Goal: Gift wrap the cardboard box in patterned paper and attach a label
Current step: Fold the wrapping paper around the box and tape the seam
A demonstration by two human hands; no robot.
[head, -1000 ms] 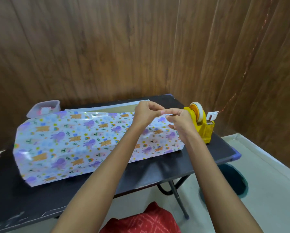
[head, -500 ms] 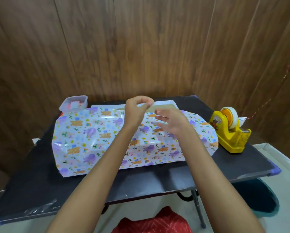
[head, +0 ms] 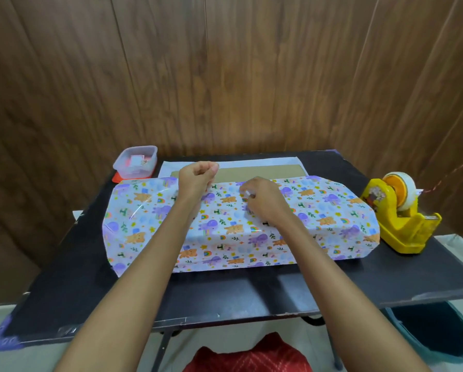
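Plastic tub [head: 135, 162]: upper left, at the table's [head: 225, 294] far corner.
Patterned paper [head: 149, 218]: mid-frame, draped over the cardboard box [head: 265, 171], whose far edge shows bare.
Left hand [head: 196, 177]: curled above the paper's far edge; can't tell whether it holds anything.
Right hand [head: 262, 202]: fingers bent, tips on the paper; hold unclear.
Tape dispenser [head: 396, 213]: yellow, right, just beside the paper.

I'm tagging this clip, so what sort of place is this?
Probably a small indoor gift-wrapping corner: a black table against wood-panelled walls, with a yellow tape dispenser and patterned paper on it.
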